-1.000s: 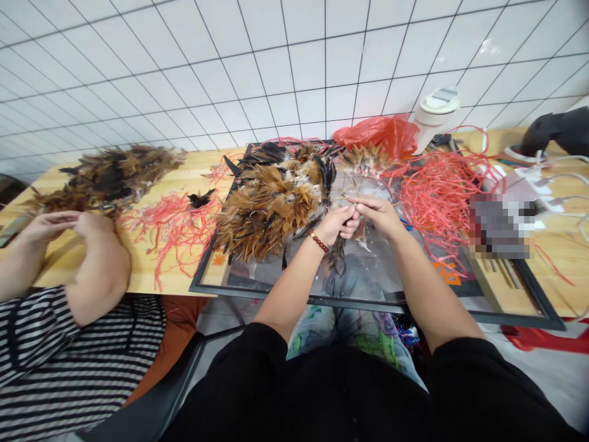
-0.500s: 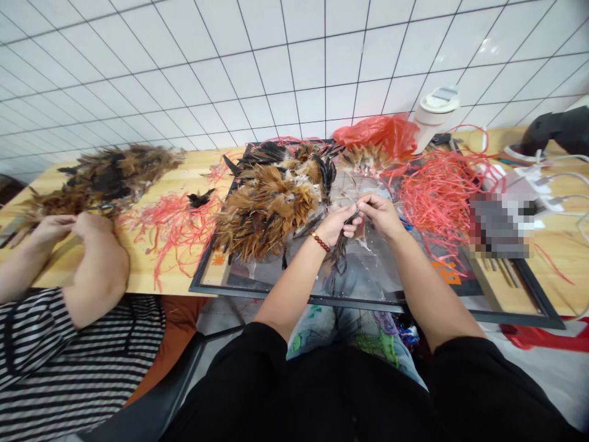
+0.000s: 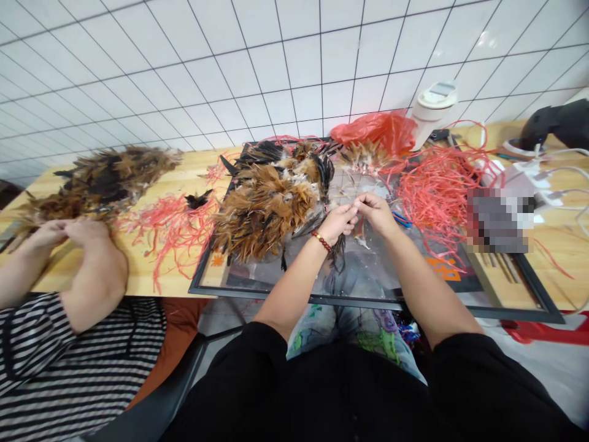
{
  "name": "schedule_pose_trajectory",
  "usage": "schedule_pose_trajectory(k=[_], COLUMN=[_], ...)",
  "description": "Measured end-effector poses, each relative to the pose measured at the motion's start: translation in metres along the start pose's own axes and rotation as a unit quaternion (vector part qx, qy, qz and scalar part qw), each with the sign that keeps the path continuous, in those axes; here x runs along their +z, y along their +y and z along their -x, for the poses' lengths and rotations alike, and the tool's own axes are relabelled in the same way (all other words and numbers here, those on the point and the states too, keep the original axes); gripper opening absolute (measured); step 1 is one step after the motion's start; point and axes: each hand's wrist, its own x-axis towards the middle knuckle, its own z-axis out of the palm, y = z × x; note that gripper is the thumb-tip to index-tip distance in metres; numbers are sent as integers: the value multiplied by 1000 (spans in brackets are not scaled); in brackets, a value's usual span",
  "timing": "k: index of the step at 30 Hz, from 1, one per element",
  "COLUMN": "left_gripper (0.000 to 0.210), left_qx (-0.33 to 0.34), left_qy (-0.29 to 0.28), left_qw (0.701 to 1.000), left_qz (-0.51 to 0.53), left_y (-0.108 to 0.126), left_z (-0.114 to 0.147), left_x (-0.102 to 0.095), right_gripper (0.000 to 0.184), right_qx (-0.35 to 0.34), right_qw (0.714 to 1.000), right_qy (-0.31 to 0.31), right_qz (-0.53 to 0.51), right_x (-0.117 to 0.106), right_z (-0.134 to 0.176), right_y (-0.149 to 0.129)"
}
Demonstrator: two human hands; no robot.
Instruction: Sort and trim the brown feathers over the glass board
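Note:
Above a dark, black-rimmed tray [image 3: 294, 296], my left hand [image 3: 338, 224], with a red bead bracelet on the wrist, is closed. Dark feathers [image 3: 339, 255] hang below its palm, and it appears to hold them as a bunch. My right hand [image 3: 375, 212] is closed in a pinch, its fingertips meeting those of the left. Whatever lies between the fingertips is too small to make out. Just left of my hands rests a large pile of brown feathers [image 3: 264, 215] with black ones among them.
Red plastic strips [image 3: 437, 196] are heaped on the right, with a red plastic bag [image 3: 377, 132] and white tumbler [image 3: 432, 113] behind. A co-worker's hands [image 3: 69, 233] are at the left beside more feathers [image 3: 119, 169]. Charging cables [image 3: 564, 175] lie far right.
My fingertips have come together, and the dark feather piece seen between them before is now hidden. The whole view has shifted slightly.

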Motion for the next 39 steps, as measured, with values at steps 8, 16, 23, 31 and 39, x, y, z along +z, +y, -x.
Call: schedule_pose_trajectory(k=[8,16,23,31,39], left_gripper=[24,24,23,22,22], left_qx=[-4,8,34,37,37], left_qy=[22,63,54,66,68], left_qw=[1000,998,998,997,997], left_qz=[-17,-10,9,16,14], left_y=[-1,7,9,9,8], left_z=[-1,2,2,2,2], left_x=[2,2,2,0,-1], right_gripper=[44,19,32,34,33], right_qx=[60,-77,54,52,13], right_qw=[998,933,752,778,759], right_qy=[-25,72,40,106,43], right_qz=[0,343,656,617,649], right_x=[1,-32,-59,-64,-77], right_z=[8,-6,1,-7,1], right_y=[-3,-8,-17,-10,-19])
